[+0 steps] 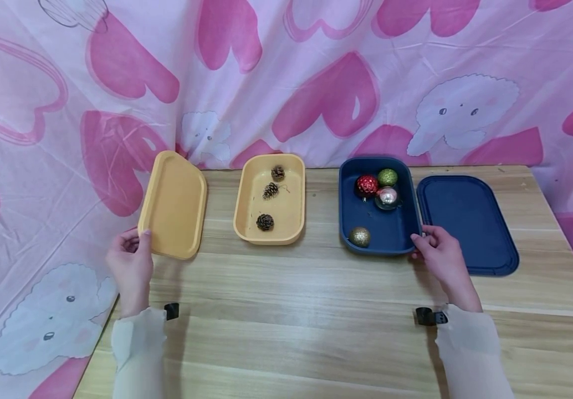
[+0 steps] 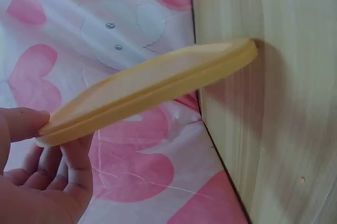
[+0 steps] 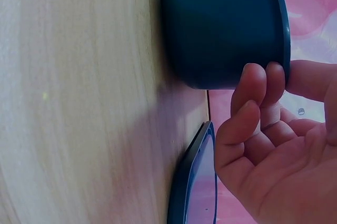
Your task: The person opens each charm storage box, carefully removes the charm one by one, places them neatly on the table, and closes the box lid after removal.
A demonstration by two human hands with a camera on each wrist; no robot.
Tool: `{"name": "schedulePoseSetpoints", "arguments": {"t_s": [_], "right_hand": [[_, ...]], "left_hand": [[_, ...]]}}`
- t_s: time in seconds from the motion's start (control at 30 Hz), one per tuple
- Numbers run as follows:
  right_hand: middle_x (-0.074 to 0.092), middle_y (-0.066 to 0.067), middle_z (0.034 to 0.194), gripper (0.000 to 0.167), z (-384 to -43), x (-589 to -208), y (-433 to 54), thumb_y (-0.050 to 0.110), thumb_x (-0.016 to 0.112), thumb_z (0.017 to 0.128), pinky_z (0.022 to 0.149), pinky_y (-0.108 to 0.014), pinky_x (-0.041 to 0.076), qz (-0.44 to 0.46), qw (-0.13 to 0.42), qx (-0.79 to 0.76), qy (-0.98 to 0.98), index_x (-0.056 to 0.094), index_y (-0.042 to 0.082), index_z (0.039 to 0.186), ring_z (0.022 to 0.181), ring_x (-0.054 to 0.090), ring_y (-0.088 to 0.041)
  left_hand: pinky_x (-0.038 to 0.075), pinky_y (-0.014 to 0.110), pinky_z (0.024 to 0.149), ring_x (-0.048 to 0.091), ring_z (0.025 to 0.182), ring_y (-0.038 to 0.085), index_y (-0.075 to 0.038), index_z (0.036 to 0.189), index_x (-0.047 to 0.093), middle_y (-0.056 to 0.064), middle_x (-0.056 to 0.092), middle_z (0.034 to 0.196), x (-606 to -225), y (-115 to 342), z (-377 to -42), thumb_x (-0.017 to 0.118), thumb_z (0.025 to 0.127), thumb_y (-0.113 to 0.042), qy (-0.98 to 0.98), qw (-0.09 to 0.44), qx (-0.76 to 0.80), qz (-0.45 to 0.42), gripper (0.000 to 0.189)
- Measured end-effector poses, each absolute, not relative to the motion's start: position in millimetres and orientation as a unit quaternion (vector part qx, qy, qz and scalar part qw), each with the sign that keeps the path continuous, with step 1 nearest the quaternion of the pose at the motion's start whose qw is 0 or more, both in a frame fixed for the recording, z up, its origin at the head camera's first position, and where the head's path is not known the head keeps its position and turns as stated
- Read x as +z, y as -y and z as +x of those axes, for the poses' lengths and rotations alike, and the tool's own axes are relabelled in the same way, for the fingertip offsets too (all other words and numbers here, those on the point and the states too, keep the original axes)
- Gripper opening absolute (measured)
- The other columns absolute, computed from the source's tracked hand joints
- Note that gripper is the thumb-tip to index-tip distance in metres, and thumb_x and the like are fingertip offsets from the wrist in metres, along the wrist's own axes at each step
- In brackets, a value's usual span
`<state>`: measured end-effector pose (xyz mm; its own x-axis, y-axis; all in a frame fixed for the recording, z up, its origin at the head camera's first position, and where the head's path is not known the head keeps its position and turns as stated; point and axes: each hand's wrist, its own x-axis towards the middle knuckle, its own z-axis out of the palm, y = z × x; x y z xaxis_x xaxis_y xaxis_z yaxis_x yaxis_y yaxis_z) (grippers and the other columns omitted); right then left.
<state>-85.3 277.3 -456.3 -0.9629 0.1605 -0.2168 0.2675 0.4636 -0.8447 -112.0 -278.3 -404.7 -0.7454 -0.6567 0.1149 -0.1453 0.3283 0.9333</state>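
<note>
My left hand pinches the near left corner of a yellow lid between thumb and fingers. The left wrist view shows the lid tilted, its held edge raised and the far edge low by the table. At the right, my right hand pinches the rim of a dark blue box at its near right corner. Inside that box are a red ball ornament, a green one, a pink shiny one and a gold glitter one.
Between the hands stands a yellow box with pine cones in it. A dark blue lid lies right of the blue box. Behind the wooden table hangs a pink heart-patterned cloth, which also covers the left side.
</note>
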Motion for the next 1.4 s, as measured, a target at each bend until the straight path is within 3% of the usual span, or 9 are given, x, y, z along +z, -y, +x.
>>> {"name": "schedulePoseSetpoints", "arguments": {"t_s": [0.13, 0.3, 0.6, 0.83, 1.2, 1.3, 1.4], "right_hand": [[0.055, 0.003, 0.07, 0.057, -85, -456, -278, 0.029, 0.049, 0.101, 0.066, -0.013, 0.053, 0.124, 0.052, -0.501, -0.855, 0.036, -0.01, 0.141, 0.069, 0.061, -0.002], [0.055, 0.003, 0.07, 0.057, -86, -455, -278, 0.028, 0.048, 0.101, 0.066, -0.013, 0.054, 0.124, 0.052, -0.501, -0.855, 0.036, -0.01, 0.141, 0.068, 0.061, -0.002], [0.056, 0.003, 0.071, 0.057, -87, -454, -278, 0.028, 0.049, 0.101, 0.066, -0.014, 0.054, 0.124, 0.054, -0.5, -0.855, 0.036, -0.01, 0.141, 0.069, 0.062, -0.003], [0.055, 0.004, 0.071, 0.056, -87, -455, -278, 0.027, 0.049, 0.101, 0.066, -0.013, 0.054, 0.123, 0.053, -0.505, -0.853, 0.036, -0.011, 0.141, 0.069, 0.063, -0.002], [0.056, 0.004, 0.072, 0.057, -87, -455, -278, 0.029, 0.049, 0.101, 0.067, -0.013, 0.054, 0.126, 0.058, -0.502, -0.854, 0.036, -0.009, 0.141, 0.069, 0.063, -0.003], [0.057, 0.004, 0.072, 0.057, -86, -456, -278, 0.029, 0.049, 0.101, 0.067, -0.012, 0.054, 0.126, 0.056, -0.502, -0.854, 0.036, -0.009, 0.141, 0.069, 0.062, -0.002], [0.057, 0.004, 0.072, 0.057, -86, -456, -278, 0.029, 0.049, 0.101, 0.066, -0.012, 0.053, 0.127, 0.055, -0.5, -0.855, 0.036, -0.01, 0.141, 0.069, 0.062, -0.002]], "left_hand": [[0.046, 0.006, 0.064, 0.055, 0.068, -0.003, -0.012, 0.093, 0.064, -0.021, 0.056, 0.073, -407, 274, -113, 0.067, 0.09, -0.021, 0.813, 0.267, -0.458, 0.24, 0.01], [0.043, 0.006, 0.06, 0.051, 0.065, -0.005, 0.0, 0.098, 0.066, -0.02, 0.053, 0.073, -408, 266, -113, 0.067, 0.09, -0.026, 0.843, 0.283, -0.404, 0.216, 0.027], [0.038, 0.003, 0.059, 0.045, 0.063, -0.013, 0.005, 0.094, 0.064, 0.017, 0.068, 0.082, -415, 253, -117, 0.069, 0.088, -0.022, 0.875, 0.3, -0.351, 0.144, 0.028], [0.038, 0.004, 0.058, 0.049, 0.066, 0.0, 0.002, 0.094, 0.066, 0.015, 0.069, 0.088, -417, 242, -121, 0.071, 0.088, -0.021, 0.899, 0.256, -0.334, 0.117, 0.024], [0.034, -0.002, 0.058, 0.063, 0.068, 0.028, 0.002, 0.082, 0.064, 0.016, 0.066, 0.088, -434, 227, -121, 0.078, 0.08, -0.011, 0.913, 0.241, -0.33, 0.014, 0.019], [0.037, 0.005, 0.059, 0.062, 0.069, 0.029, 0.001, 0.079, 0.064, 0.016, 0.066, 0.085, -438, 224, -122, 0.08, 0.078, -0.011, 0.917, 0.235, -0.322, 0.006, 0.02], [0.041, 0.02, 0.062, 0.059, 0.069, 0.028, 0.0, 0.076, 0.066, 0.016, 0.063, 0.08, -442, 223, -123, 0.082, 0.075, -0.011, 0.924, 0.224, -0.311, 0.003, 0.02]]}}
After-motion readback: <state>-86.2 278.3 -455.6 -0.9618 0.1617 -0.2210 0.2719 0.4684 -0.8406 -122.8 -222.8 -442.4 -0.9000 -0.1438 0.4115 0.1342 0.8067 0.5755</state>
